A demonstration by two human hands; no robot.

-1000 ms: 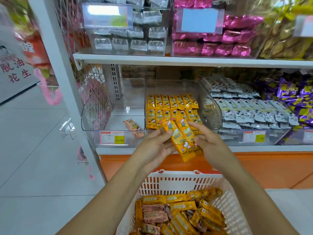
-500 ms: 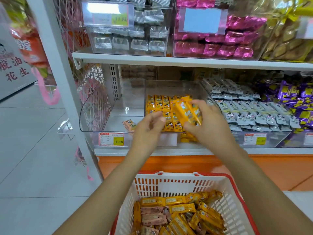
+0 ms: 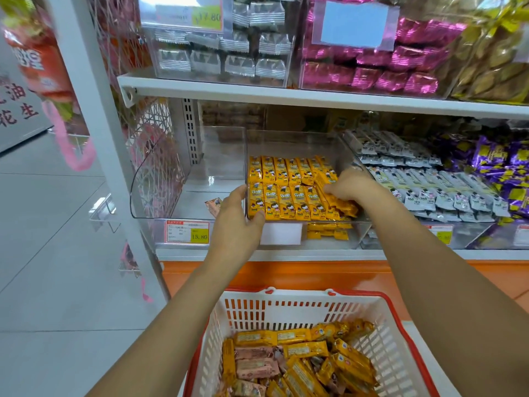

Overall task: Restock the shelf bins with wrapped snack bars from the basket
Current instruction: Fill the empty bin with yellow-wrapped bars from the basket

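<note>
Now the right grip (image 3: 352,187) curls its fingers round a few yellow snack bars (image 3: 340,203) at the right front of the clear bin (image 3: 286,138), beside neat rows of the same. The left grip (image 3: 234,222), fingers fairly straight, touches the bin's front left corner. More bars lie in the basket (image 3: 286,310) below.
</note>
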